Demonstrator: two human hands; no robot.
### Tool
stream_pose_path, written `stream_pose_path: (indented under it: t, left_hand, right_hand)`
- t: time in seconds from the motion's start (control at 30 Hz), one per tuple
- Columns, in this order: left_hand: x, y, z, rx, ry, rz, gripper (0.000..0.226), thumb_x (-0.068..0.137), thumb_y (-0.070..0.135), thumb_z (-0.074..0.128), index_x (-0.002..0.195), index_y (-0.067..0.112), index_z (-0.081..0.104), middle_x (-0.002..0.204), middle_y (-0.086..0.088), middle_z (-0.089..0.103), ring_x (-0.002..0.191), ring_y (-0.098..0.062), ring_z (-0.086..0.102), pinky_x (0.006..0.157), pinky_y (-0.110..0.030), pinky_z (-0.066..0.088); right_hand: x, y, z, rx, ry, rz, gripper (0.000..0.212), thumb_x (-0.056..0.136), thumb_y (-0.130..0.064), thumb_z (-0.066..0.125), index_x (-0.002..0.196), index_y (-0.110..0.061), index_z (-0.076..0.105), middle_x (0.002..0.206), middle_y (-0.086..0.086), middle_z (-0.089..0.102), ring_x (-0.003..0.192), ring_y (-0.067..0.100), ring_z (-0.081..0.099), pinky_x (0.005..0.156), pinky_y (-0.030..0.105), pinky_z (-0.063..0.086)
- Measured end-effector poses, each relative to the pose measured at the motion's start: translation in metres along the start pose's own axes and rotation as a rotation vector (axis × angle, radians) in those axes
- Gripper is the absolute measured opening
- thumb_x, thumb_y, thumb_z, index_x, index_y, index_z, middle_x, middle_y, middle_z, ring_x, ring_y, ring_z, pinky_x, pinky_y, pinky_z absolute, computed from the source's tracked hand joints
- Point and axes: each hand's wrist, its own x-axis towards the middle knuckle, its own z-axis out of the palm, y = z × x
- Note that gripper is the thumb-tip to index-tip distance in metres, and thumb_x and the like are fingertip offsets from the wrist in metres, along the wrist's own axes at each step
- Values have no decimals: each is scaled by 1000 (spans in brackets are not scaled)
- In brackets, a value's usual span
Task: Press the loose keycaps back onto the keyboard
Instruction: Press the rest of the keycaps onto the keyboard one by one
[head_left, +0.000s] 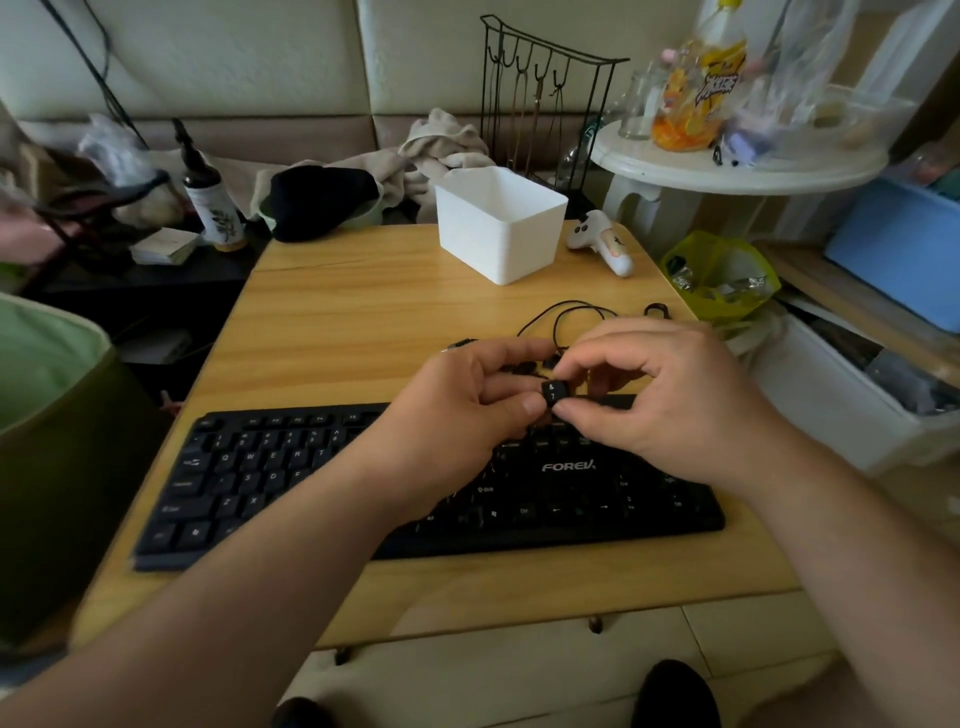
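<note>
Light wood table (332, 312) carries black keyboard (260, 483) at the near edge, thin black cord (561, 312), white bin (501, 226) and white controller (597, 239) at back.

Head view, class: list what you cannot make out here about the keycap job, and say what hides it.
- Empty key sockets on the keyboard: covered by the left hand and right hand.
- Loose keycaps behind the fingers: count hidden.
- Function-row legends: too small and blurred.

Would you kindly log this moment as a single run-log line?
phase: orienting keycap | left hand and right hand: pinch "& 7" keycap above keyboard | not yet seated
</note>
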Motion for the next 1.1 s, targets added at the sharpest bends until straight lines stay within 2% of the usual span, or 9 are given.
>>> stream_pose_path:
  t: [0.13,0.23,0.37,0.5,0.63,0.73,0.87,0.97,1.1]
  left_hand:
    - [-13,3,-14,52,18,-13,46,103,9,63,144,26,56,106,3,80,94,-6,74,88,-26,53]
    - [-25,11,-30,257,52,-3,43,103,14,63,140,35,58,102,13,79,58,6,63,55,-11,47]
    - [-38,13,-76,632,118,2,44,103,24,63,139,48,53,108,32,72,95,14,64,73,-10,50]
    - [-49,-6,-137,773,330,-90,36,103,22,61,133,42,63,109,25,70,105,4,61,81,-18,44]
    - [-62,-29,-168,876,279,-227,28,100,27,66,123,43,68,111,23,69,112,-5,59,95,-30,46]
    - [-66,-36,-172,890,239,-251,22,100,33,66,117,46,70,110,21,65,113,-5,58,93,-27,42]
    - [-66,-37,-172,867,220,-240,16,100,37,65,114,44,72,96,28,57,93,6,56,86,-23,41]
    - [-63,-38,-171,841,226,-228,15,99,41,66,112,43,73,97,30,58,96,5,57,82,-18,41]
    - [-56,-34,-160,799,211,-214,20,95,50,69,113,44,73,96,31,56,106,2,54,75,-13,36]
  right_hand:
    - [7,-10,10,-74,-24,-43,15,81,-31,82,94,-23,79,92,-13,71,85,12,68,71,40,56]
    - [20,-21,25,-171,-73,-52,17,80,-41,75,93,-31,77,88,-13,68,81,12,64,66,40,54]
    - [39,-36,56,-147,-88,39,17,81,-38,81,97,-31,78,88,-15,67,82,7,61,72,38,54]
    - [53,-32,77,-114,-118,229,15,82,-40,83,95,-34,79,90,-18,66,85,1,60,78,34,55]
    - [60,-29,89,-115,-193,344,13,79,-44,85,85,-40,75,90,-18,64,86,1,58,71,27,48]
    - [64,-33,97,-94,-232,397,14,79,-46,86,84,-40,75,89,-17,65,82,1,58,65,25,43]
    - [70,-40,110,-36,-328,423,14,79,-45,87,86,-36,78,89,-18,67,77,-4,56,60,17,36]
    - [74,-46,119,2,-392,451,14,82,-43,85,91,-35,79,91,-21,67,82,-7,57,63,13,37]
    - [80,-52,134,28,-406,479,15,78,-47,86,88,-38,80,94,-18,70,93,1,62,77,26,50]
